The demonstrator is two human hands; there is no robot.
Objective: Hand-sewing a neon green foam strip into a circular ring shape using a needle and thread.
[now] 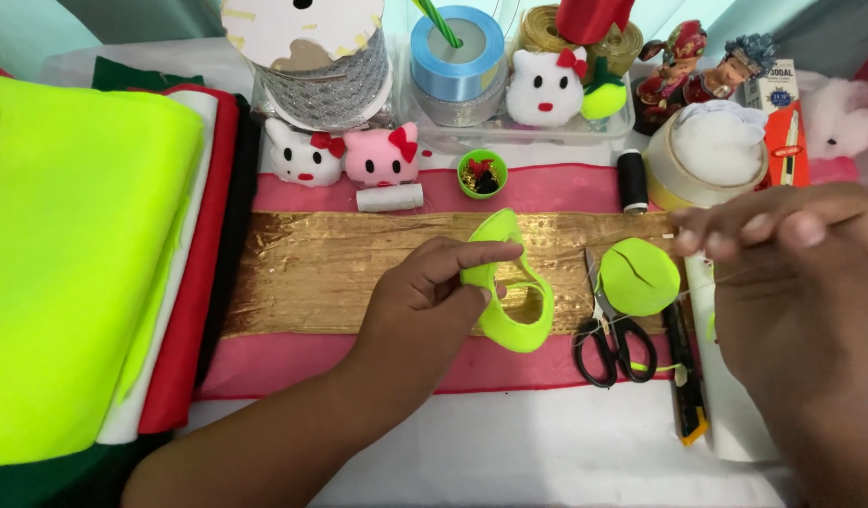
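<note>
Left hand (425, 292) pinches the neon-green felt ring (509, 292) above the gold strip at table centre; right hand (791, 273) pinches taut thread (725, 279). Risk: thread snags the scissors (611, 329) or tears the felt.

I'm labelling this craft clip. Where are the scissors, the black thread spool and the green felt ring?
scissors (611, 350): head view, black handles.
black thread spool (631, 182): head view, spool side.
green felt ring (515, 329): head view, lower loop.
</note>
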